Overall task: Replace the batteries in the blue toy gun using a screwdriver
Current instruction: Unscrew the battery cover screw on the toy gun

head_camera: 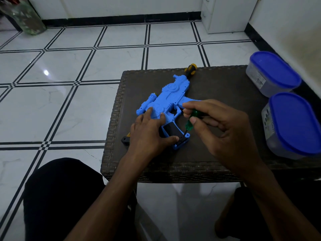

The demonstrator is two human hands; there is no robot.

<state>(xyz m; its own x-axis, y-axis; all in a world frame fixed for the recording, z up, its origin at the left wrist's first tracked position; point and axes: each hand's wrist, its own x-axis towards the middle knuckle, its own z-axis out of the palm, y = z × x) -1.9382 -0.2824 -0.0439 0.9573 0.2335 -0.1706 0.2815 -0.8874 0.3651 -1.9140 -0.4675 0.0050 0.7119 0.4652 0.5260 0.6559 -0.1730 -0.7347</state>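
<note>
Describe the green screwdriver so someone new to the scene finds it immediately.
Start at the dark wicker table, then the blue toy gun lying on it. Beside the gun's handle, the right hand pinches the green screwdriver; the other screwdriver, yellow and black, lies untouched beyond the gun.

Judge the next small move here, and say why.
Probably turn the green screwdriver to work the screw: the right hand pinches its handle, its tip sits at the black grip panel of the blue toy gun, and the left hand presses the gun flat.
</note>
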